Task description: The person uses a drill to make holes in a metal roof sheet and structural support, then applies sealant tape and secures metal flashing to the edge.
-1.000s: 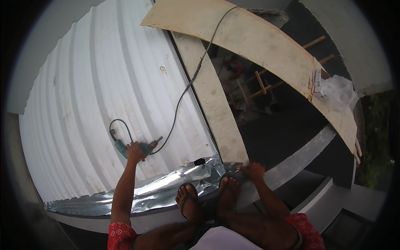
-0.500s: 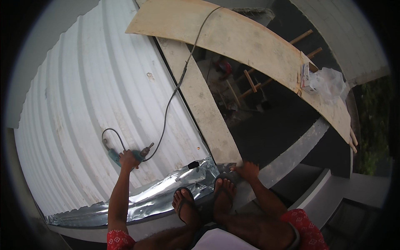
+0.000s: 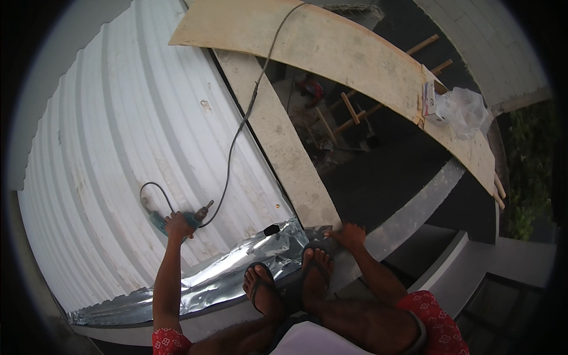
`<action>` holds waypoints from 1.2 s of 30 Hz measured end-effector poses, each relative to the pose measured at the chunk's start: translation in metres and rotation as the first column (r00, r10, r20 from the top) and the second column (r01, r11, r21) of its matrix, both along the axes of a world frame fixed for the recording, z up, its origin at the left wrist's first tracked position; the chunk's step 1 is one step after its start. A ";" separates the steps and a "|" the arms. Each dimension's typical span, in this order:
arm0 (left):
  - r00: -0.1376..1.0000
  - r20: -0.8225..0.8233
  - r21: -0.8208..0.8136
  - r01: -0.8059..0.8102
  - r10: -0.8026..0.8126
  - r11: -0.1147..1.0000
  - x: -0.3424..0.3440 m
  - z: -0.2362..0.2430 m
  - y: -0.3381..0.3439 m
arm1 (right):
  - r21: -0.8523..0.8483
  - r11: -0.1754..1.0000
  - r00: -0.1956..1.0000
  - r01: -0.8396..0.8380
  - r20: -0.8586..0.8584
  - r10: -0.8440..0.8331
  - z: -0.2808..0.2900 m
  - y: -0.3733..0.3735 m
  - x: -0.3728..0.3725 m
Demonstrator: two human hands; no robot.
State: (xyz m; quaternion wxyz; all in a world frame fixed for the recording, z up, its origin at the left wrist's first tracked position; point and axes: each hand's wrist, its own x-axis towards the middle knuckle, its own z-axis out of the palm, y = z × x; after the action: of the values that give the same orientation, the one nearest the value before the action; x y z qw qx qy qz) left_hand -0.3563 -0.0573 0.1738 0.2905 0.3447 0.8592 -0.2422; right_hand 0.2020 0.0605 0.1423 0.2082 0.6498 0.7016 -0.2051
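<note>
My left hand (image 3: 178,225) is closed round a teal power drill (image 3: 158,221) that lies on its side on the white ribbed roof sheet (image 3: 136,130). The drill's metal chuck (image 3: 203,211) points away to the right, and its dark cord (image 3: 232,145) runs up across the sheet. My right hand (image 3: 351,236) rests on the near end of the concrete beam (image 3: 290,142), fingers spread and holding nothing. Between my hands, my sandalled feet stand at the sheet's lower edge, beside shiny silver foil (image 3: 236,260). A small black object (image 3: 271,230) lies on the foil.
Right of the beam is a deep dark opening (image 3: 378,177); a person in red (image 3: 312,89) and wooden pieces show below. A curved plywood board (image 3: 337,50) spans the far side, with a small box (image 3: 433,102) and a clear plastic bag (image 3: 464,112) on it.
The whole view has shifted slightly, so things appear a little further left. My left hand stays on the drill, and my right hand stays on the beam end.
</note>
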 end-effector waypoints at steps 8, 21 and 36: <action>0.999 -0.012 0.009 0.038 -0.038 0.999 -0.032 -0.034 -0.030 | -0.070 0.996 0.998 -0.063 -0.024 0.062 0.020 0.011 -0.009; 0.997 -0.032 0.086 0.079 -0.077 0.993 -0.021 -0.057 -0.031 | -0.041 0.999 0.998 0.008 -0.057 -0.010 0.003 -0.001 0.008; 1.000 0.003 0.033 0.009 -0.009 0.999 -0.008 -0.012 -0.012 | -0.030 1.000 1.000 -0.003 -0.004 0.003 0.006 -0.001 -0.003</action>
State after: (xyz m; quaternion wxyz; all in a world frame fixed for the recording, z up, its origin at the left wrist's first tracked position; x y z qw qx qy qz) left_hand -0.3641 -0.0694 0.1616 0.2849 0.3536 0.8611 -0.2287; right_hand 0.1991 0.0593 0.1483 0.2167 0.6451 0.7000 -0.2166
